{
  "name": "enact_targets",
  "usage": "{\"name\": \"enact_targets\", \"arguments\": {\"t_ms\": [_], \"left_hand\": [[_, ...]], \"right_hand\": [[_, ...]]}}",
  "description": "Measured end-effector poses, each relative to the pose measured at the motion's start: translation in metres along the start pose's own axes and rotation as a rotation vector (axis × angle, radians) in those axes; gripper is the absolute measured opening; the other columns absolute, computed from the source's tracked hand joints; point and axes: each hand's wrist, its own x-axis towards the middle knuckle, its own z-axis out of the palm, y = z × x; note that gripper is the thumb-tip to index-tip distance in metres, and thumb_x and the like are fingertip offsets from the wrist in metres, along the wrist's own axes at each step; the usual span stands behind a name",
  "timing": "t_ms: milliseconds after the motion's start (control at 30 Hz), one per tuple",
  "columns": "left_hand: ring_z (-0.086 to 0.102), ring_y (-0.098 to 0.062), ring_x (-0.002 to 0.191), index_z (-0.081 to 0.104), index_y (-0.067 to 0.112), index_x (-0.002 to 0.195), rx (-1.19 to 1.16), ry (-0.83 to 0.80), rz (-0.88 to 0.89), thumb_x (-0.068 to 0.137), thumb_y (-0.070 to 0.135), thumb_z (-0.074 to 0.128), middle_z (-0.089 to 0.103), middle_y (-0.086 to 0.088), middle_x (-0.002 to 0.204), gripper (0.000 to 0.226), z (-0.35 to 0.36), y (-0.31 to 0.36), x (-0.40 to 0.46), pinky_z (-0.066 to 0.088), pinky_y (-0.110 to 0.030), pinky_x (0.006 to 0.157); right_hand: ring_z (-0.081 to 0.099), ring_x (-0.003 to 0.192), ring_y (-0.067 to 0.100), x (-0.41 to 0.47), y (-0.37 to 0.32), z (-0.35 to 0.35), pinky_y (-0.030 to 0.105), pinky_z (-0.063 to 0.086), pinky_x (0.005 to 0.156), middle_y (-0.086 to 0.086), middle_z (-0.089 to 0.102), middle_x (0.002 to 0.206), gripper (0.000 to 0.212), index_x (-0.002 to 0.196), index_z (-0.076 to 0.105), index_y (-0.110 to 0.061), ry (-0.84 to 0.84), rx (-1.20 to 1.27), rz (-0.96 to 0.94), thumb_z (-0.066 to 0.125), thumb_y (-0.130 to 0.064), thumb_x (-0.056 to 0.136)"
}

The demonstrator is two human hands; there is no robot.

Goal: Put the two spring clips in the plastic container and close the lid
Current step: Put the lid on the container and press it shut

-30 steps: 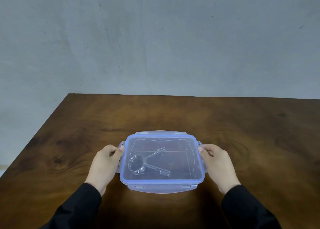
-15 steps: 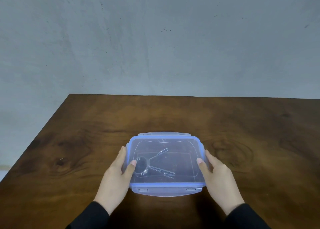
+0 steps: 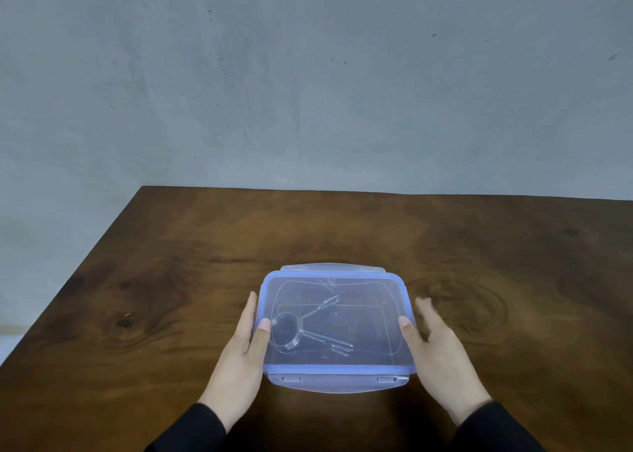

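Note:
A clear plastic container [image 3: 383, 366] with a blue-rimmed lid [image 3: 359, 301] on top stands on the wooden table near me. Through the lid I see metal spring clips [image 3: 301, 328] lying in its left half, coil to the left and arms pointing right; they overlap, so I cannot tell them apart. My left hand [image 3: 239, 352] lies flat against the container's left side with its thumb on the lid. My right hand [image 3: 442, 352] is by the right side, thumb tip at the lid's rim, fingers spread, blurred and slightly off the wall. The front and back latch flaps stick outward.
The dark wooden table [image 3: 171, 297] runs to a grey wall behind. Its left edge slants from the far corner toward me. Black sleeves cover both forearms at the bottom of the view.
One second ago both hands gripped the side latches, which stuck out. The latches now lie down against the sides, the hands have flattened, and the right fingers have lifted slightly off the wall.

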Motion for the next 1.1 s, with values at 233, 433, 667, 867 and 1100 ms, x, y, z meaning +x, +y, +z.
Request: {"name": "enact_targets", "arguments": {"t_ms": [233,433,667,867,1100], "left_hand": [[0.017,-0.005,0.149,0.052,0.029,0.14,0.849,-0.038,0.731,0.089,0.073,0.046,0.033,0.007,0.158,0.068,-0.005,-0.01,-0.002,0.012,-0.043,0.117],[0.027,-0.012,0.147,0.058,0.024,0.136,0.915,-0.049,0.762,0.078,0.081,0.052,0.041,0.002,0.154,0.081,-0.001,-0.017,0.008,0.016,-0.043,0.118],[0.036,-0.012,0.142,0.066,0.023,0.127,0.818,0.076,0.755,0.083,0.068,0.057,0.05,0.003,0.148,0.064,0.01,-0.019,0.002,0.017,-0.036,0.121],[0.038,-0.013,0.142,0.068,0.021,0.125,0.826,0.117,0.778,0.083,0.065,0.06,0.052,0.003,0.146,0.061,0.011,-0.026,0.006,0.025,-0.041,0.117],[0.038,-0.013,0.142,0.068,0.022,0.126,0.827,0.089,0.79,0.081,0.069,0.062,0.052,0.003,0.147,0.065,0.01,-0.024,0.006,0.025,-0.044,0.116]], "right_hand": [[0.03,0.147,0.009,0.037,-0.058,-0.007,0.032,0.02,0.123,-0.01,0.037,0.159,0.054,0.153,0.043,-0.022,-0.128,-0.456,-0.585,0.046,-0.043,0.103],[0.042,0.134,0.013,0.061,-0.059,0.015,0.034,0.034,0.115,-0.01,0.047,0.149,0.052,0.15,0.047,-0.023,-0.199,-0.592,-0.619,0.045,-0.047,0.103],[0.047,0.13,0.014,0.064,-0.065,0.026,0.034,0.034,0.111,-0.01,0.054,0.143,0.054,0.149,0.046,-0.03,-0.175,-0.667,-0.582,0.039,-0.056,0.102],[0.05,0.122,0.013,0.068,-0.066,0.029,0.035,0.036,0.107,-0.009,0.058,0.134,0.056,0.148,0.047,-0.029,-0.179,-0.675,-0.593,0.037,-0.059,0.101],[0.043,0.134,0.013,0.066,-0.065,0.027,0.034,0.026,0.113,-0.009,0.052,0.146,0.06,0.153,0.042,-0.027,-0.195,-0.706,-0.604,0.035,-0.058,0.102]]}}
